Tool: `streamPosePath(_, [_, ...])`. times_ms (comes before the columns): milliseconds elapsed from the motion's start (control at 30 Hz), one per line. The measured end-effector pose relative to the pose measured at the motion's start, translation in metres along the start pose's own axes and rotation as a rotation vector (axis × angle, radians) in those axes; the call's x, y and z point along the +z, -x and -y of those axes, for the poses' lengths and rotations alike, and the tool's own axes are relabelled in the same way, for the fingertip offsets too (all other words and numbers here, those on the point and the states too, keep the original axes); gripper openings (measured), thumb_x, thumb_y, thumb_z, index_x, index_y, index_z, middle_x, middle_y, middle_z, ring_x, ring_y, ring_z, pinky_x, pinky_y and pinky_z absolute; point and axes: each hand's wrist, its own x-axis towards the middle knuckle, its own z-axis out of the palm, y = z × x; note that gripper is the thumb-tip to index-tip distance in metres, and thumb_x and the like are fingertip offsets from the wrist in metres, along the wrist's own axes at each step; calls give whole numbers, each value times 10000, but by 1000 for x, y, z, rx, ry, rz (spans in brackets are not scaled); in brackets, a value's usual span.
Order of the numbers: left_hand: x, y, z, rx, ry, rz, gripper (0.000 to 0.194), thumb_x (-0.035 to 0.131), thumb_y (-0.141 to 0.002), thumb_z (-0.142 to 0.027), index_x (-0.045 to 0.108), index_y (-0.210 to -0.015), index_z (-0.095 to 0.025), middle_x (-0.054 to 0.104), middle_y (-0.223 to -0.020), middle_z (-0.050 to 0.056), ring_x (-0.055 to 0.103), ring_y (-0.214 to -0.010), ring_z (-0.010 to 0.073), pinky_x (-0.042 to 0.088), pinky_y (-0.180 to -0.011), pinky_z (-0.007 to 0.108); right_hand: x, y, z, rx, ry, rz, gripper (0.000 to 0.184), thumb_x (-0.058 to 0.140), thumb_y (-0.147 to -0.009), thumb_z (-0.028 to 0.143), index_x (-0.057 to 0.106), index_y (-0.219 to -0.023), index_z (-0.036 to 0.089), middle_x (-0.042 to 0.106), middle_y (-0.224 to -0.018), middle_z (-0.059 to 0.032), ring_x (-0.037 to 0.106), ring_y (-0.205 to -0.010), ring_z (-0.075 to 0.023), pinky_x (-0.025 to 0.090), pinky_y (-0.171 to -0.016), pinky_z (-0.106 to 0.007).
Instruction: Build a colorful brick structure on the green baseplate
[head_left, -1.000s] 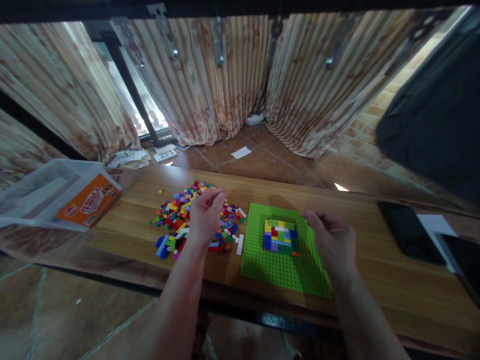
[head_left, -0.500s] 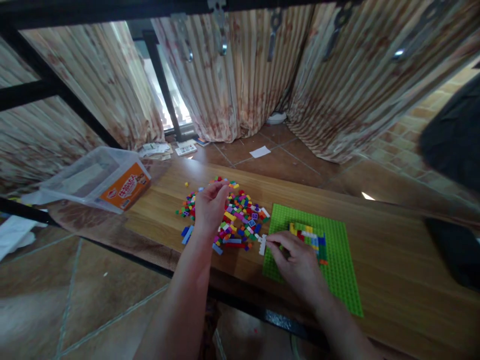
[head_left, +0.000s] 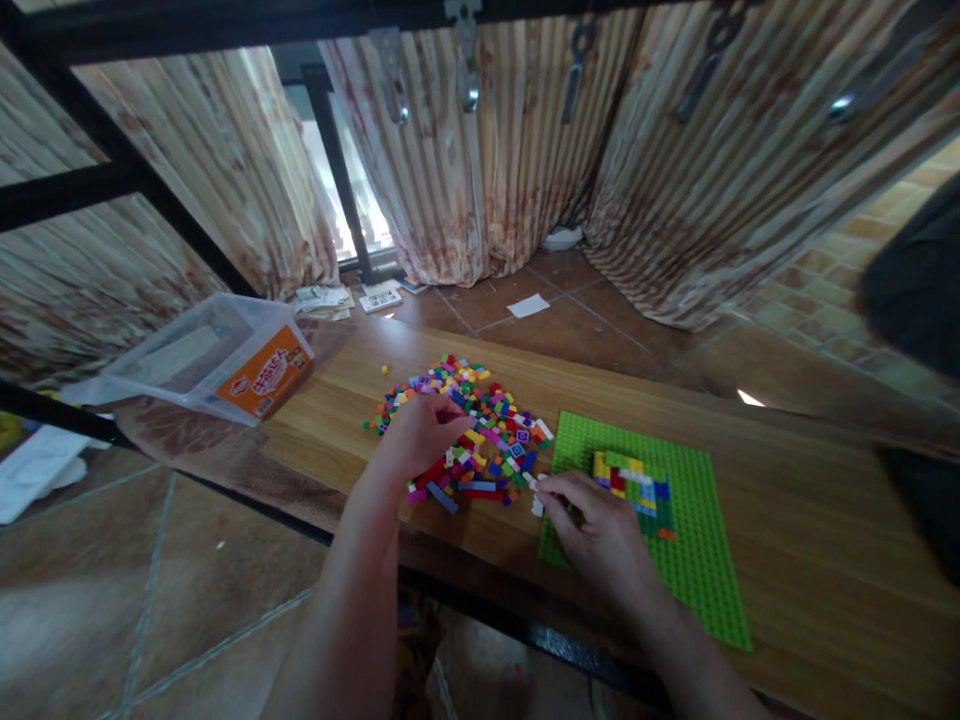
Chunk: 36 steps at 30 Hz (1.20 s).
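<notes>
My left hand point(head_left: 424, 437) hangs over the heap of small coloured building bricks point(head_left: 491, 408), its thumb and fingers pressed together. Whatever sits between them is too small or hidden to name. At the heap's right side, my right hand point(head_left: 596, 520) pinches a white brick point(head_left: 538, 505) by the left edge of the green baseplate point(head_left: 697, 560). Part of that brick is hidden by the fingertips. On the baseplate, just beyond my right hand, stands a low build of yellow, red, white, blue and green bricks point(head_left: 637, 480).
A clear plastic box point(head_left: 187, 350) with an orange label lies at the table's left end. A lone yellow brick point(head_left: 385, 369) rests behind the heap. The wooden table point(head_left: 810, 500) continues to the right, where a dark object point(head_left: 919, 510) lies. Papers point(head_left: 380, 298) lie beyond the table.
My left hand has lowered towards the near left part of the heap. My right hand stays by the white brick at the baseplate's edge. The whole view has shifted slightly.
</notes>
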Motion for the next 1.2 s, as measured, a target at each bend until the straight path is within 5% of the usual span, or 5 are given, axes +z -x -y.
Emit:
streamPosePath(367, [1, 10, -22, -324, -556, 14, 196, 601, -768, -352, 726, -836, -218, 729, -936, 101, 668, -923, 285, 499, -739, 347, 0, 1, 0, -33, -3, -23, 119, 538, -911, 183, 649, -887, 222, 680, -842, -4, 650, -772, -130, 481, -717, -239])
streamPosePath(800, [10, 5, -17, -215, -491, -10, 188, 578, -775, -239, 722, -890, -205, 729, -910, 80, 666, -906, 245, 495, -800, 327, -2, 2, -5, -34, 4, -21, 108, 542, -916, 198, 646, -899, 223, 685, -854, -1, 652, -780, -128, 477, -718, -240])
streamPosePath(1000, [0, 5, -7, -112, -357, 113, 141, 623, -748, -300, 684, -794, -181, 685, -737, 20, 627, -708, 178, 451, -650, 266, -2, 1, -4, -27, 16, -6, 123, 527, -924, 203, 642, -887, 224, 684, -848, -4, 652, -780, -134, 472, -726, -248])
streamPosePath(1200, [-8, 11, -1, -34, -300, 195, 343, 686, -643, -190, 675, -985, -190, 697, -899, 21, 629, -782, 173, 453, -672, 249, -3, 0, -2, -20, 10, 8, 131, 525, -922, 188, 641, -869, 217, 668, -827, 4, 639, -765, -122, 462, -714, -237])
